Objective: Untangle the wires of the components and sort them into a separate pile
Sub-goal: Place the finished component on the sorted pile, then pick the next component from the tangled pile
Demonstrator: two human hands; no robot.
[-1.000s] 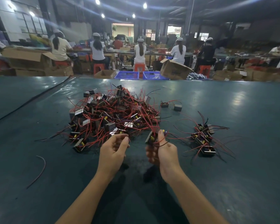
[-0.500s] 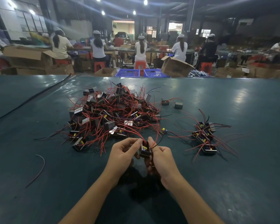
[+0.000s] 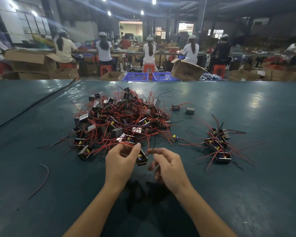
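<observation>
Hands (image 3: pixel 120 161) now apart, component (image 3: pixel 141 159) in left.

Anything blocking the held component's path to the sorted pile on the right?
Only the right hand, pinching a wire, sits between the component in the left hand and the small pile. Wires of a stray component trail across the table near that path.

A: What is the left hand (image 3: pixel 121 161) doing?
B: Gripping a wired component (image 3: pixel 141 159), fingers curled round it.
A: And the right hand (image 3: pixel 168 166)?
B: Hovering just beside, fingers loosely bent; whether it is pinching anything is unclear.
</observation>
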